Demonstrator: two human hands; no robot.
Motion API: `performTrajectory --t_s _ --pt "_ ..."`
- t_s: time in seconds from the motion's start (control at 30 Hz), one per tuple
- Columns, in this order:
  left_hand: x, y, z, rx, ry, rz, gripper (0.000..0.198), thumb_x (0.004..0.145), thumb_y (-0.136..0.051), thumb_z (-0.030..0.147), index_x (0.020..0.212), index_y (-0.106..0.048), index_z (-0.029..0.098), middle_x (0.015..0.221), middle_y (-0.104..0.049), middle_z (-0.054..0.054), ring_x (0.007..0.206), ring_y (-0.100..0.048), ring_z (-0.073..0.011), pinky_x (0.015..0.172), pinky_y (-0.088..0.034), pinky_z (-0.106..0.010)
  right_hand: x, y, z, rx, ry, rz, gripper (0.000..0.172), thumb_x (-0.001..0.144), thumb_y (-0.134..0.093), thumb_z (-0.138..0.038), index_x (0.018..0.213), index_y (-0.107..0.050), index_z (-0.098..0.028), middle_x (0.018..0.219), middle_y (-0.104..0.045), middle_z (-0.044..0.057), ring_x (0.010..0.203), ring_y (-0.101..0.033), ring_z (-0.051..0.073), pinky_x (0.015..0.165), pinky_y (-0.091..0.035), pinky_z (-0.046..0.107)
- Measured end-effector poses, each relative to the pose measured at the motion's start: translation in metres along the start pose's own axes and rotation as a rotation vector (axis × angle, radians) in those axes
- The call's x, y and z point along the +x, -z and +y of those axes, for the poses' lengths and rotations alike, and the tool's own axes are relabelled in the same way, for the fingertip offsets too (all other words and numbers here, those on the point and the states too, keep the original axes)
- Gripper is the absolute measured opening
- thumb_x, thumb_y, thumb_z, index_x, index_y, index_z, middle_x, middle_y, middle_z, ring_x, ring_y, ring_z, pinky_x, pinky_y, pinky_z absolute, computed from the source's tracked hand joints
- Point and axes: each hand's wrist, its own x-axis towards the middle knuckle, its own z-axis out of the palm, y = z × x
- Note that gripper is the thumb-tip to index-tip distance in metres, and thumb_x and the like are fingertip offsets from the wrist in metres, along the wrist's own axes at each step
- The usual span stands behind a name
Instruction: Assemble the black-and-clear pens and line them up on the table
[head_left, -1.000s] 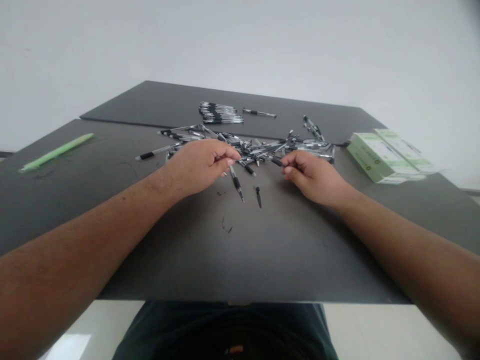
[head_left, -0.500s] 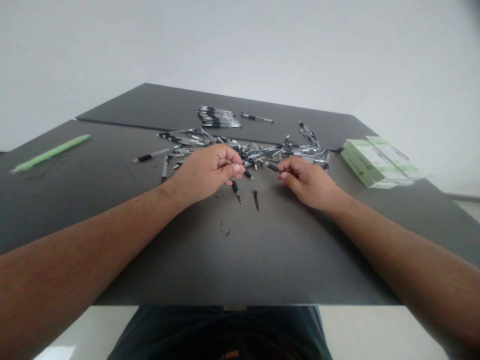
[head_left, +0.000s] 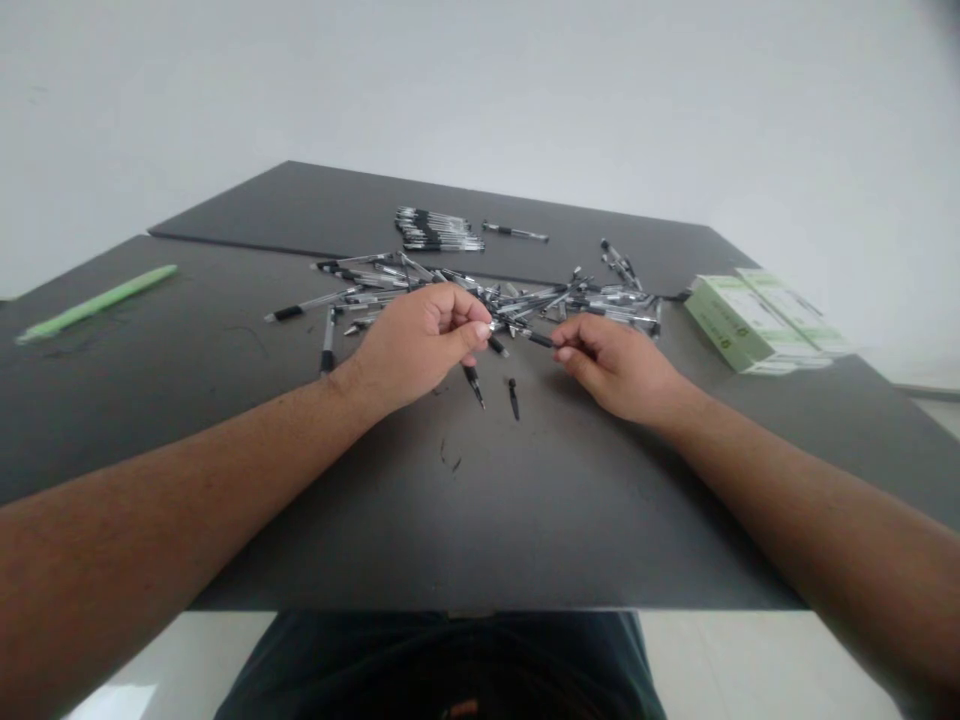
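My left hand [head_left: 427, 335] is closed in a pinch, with a small pale, shiny bit showing at its fingertips; what it belongs to is unclear. Thumb and fingers of my right hand [head_left: 619, 365] close on the black-gripped end of a pen [head_left: 540, 339], which points left toward my left fingertips. Just below the left hand, a pen with a black grip and bare tip [head_left: 474, 386] slants toward me, its upper part hidden. A black pen cap [head_left: 514, 399] lies between the hands on the table. Behind both hands spreads a loose pile of clear pens [head_left: 555, 298].
A neat row of pens [head_left: 439, 230] lies on the dark table [head_left: 480, 520] farther back, beside a single pen [head_left: 515, 232]. Green-and-white boxes [head_left: 750, 325] stand at the right. A long green rolled piece [head_left: 101, 303] lies at the left.
My left fingertips have shifted very slightly, and a pale shiny bit now shows at them. The right hand keeps its hold on the pen, almost unmoved.
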Motion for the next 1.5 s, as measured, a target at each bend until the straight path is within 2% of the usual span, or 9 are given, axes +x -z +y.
performTrajectory --t_s 0.43,0.73,1.07,1.17,1.23,1.4,1.5 --pt "-0.004 -0.008 0.003 -0.046 0.0 -0.042 0.01 0.094 -0.077 0.028 0.098 -0.074 0.02 0.084 -0.082 -0.001 0.068 -0.079 -0.0157 0.064 -0.062 -0.026 -0.002 -0.005 0.0 -0.03 0.049 -0.018 0.021 0.103 -0.062 -0.023 0.113 -0.08 -0.023 0.104 -0.082 0.008 0.091 -0.072 0.026 0.085 -0.053 0.037" --pt "-0.008 -0.008 0.005 0.196 -0.132 -0.045 0.007 0.096 -0.077 0.028 0.097 -0.078 0.021 0.084 -0.083 0.0 0.075 -0.077 -0.0161 0.071 -0.056 -0.029 -0.004 -0.006 -0.007 -0.054 0.104 -0.027 0.023 0.104 -0.063 -0.022 0.116 -0.082 -0.022 0.108 -0.085 0.01 0.097 -0.077 0.027 0.091 -0.057 0.038" --pt "-0.011 -0.007 0.006 0.223 -0.19 -0.042 0.006 0.095 -0.076 0.027 0.098 -0.08 0.022 0.084 -0.082 0.001 0.075 -0.075 -0.0164 0.072 -0.054 -0.03 -0.005 -0.002 -0.01 -0.084 0.155 -0.033 0.03 0.109 -0.061 -0.024 0.124 -0.086 -0.022 0.111 -0.088 0.011 0.101 -0.081 0.029 0.094 -0.06 0.041" --pt "-0.011 -0.007 0.006 0.237 -0.2 -0.043 0.006 0.096 -0.075 0.027 0.097 -0.08 0.022 0.084 -0.082 0.001 0.075 -0.075 -0.0162 0.072 -0.054 -0.03 -0.006 -0.002 -0.014 -0.077 0.134 -0.022 0.029 0.108 -0.061 -0.024 0.123 -0.086 -0.022 0.111 -0.088 0.01 0.101 -0.081 0.028 0.094 -0.06 0.04" --pt "-0.011 -0.007 0.007 0.238 -0.213 -0.044 0.005 0.096 -0.075 0.025 0.097 -0.079 0.022 0.084 -0.082 0.001 0.075 -0.074 -0.0155 0.072 -0.054 -0.029 -0.006 -0.002 -0.017 -0.047 0.077 -0.02 0.026 0.104 -0.065 -0.025 0.121 -0.084 -0.023 0.107 -0.087 0.008 0.095 -0.079 0.026 0.088 -0.059 0.037" --pt "-0.01 -0.007 0.006 0.244 -0.221 -0.05 0.005 0.095 -0.075 0.025 0.097 -0.079 0.022 0.085 -0.082 0.001 0.075 -0.073 -0.0156 0.074 -0.055 -0.029 -0.003 0.001 -0.02 -0.012 -0.026 -0.024 0.012 0.091 -0.076 -0.026 0.103 -0.078 -0.024 0.096 -0.083 0.004 0.08 -0.072 0.021 0.079 -0.055 0.033" --pt "-0.01 -0.007 0.007 0.251 -0.203 -0.051 0.006 0.095 -0.075 0.027 0.097 -0.079 0.022 0.086 -0.082 0.001 0.076 -0.074 -0.0163 0.077 -0.057 -0.029 -0.002 0.001 -0.018 -0.03 0.004 -0.056 0.012 0.098 -0.07 -0.028 0.103 -0.08 -0.024 0.098 -0.084 0.006 0.087 -0.074 0.024 0.083 -0.055 0.035"
